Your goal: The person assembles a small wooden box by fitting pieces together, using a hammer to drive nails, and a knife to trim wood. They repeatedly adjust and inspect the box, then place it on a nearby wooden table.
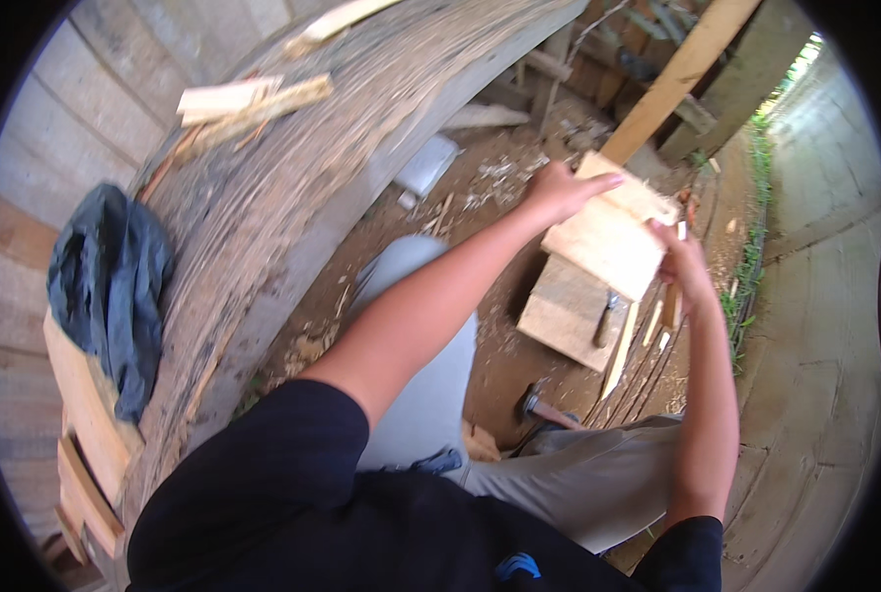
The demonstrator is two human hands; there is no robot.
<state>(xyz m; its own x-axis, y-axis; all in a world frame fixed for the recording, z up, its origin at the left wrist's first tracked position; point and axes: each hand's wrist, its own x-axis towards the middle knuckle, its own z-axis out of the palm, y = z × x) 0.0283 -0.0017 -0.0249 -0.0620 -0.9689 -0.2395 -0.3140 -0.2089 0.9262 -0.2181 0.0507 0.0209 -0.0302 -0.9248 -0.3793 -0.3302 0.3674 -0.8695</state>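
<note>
A pale, squarish wooden board (603,232) is held up between my two hands, tilted, with its broad face in bright light. My left hand (561,193) is closed on its upper left edge, thumb lying over the face. At the right edge my right hand (687,264) grips it, with the thumb on the face and the other fingers mostly hidden. Just below lies a wooden block (559,314), partly covered by the board. On that block rests a small tool with a wooden handle (604,324), perhaps a chisel. A hammer (551,407) lies nearer my legs.
A thick, weathered timber beam (361,148) runs along the left, carrying wood offcuts (253,104) and a dark cloth (113,286). Wood shavings and thin strips (622,350) litter the dirt floor. A plank (679,81) leans beyond the board; a pale wall (820,316) stands right.
</note>
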